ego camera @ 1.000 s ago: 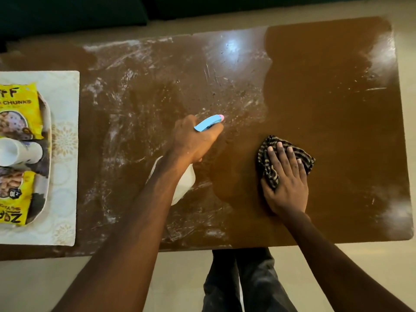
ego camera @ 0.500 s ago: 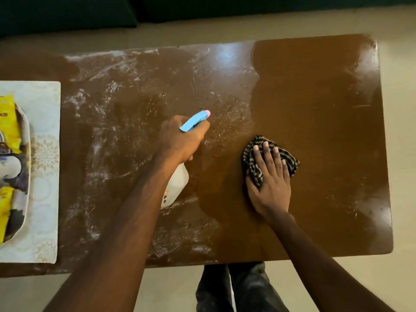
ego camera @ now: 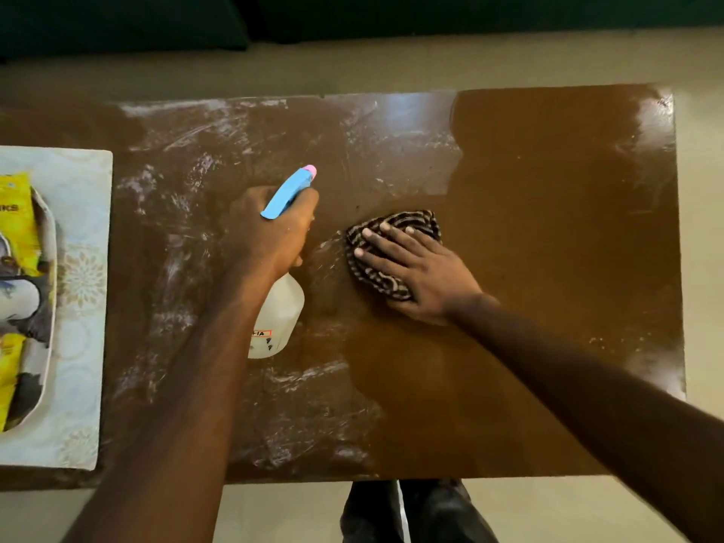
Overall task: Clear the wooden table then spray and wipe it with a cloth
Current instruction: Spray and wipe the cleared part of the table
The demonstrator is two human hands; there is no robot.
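Wooden table (ego camera: 548,182) may dry streaked if our right hand (ego camera: 423,276), flat on the cloth (ego camera: 415,223), outruns our left hand (ego camera: 270,233) gripping the spray bottle (ego camera: 279,311).

My left hand (ego camera: 274,229) holds the spray bottle (ego camera: 280,315) over the middle of the worktop (ego camera: 548,229). Just right of it, my right hand (ego camera: 415,268) lies flat on the cloth (ego camera: 407,221). Well left of my left hand, a mat (ego camera: 84,268) carries a tray (ego camera: 51,244) with packets (ego camera: 17,221) in it.

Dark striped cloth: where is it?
Head view: the striped cloth lies centre-right on the wooden table, under the right hand, near the white spray bottle.
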